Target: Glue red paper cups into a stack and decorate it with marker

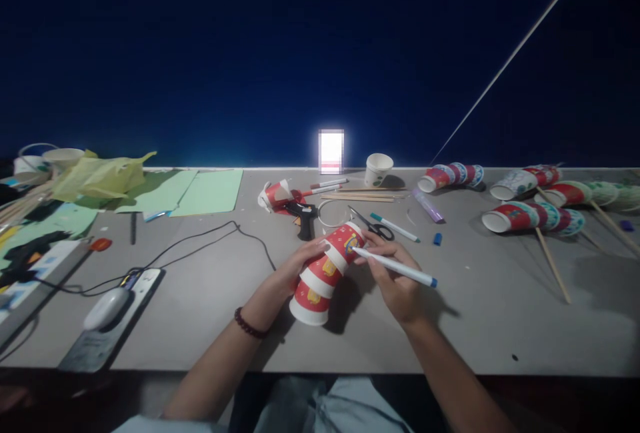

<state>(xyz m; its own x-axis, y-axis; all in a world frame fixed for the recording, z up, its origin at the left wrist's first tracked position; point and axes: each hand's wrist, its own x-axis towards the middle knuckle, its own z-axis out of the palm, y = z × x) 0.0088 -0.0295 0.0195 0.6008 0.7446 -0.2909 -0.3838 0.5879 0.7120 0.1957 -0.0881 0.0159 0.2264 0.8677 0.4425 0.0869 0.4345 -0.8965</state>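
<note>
A stack of red and white paper cups lies tilted on the grey table, rims toward me. My left hand is wrapped round the stack from the left. My right hand is closed on a white marker with a blue end, its tip touching the side of the top cup.
Scissors, a black glue gun, markers, a blue cap and wooden sticks lie behind the cups. More cup stacks on sticks lie at the right. Green paper, a cable, and a power strip are at the left.
</note>
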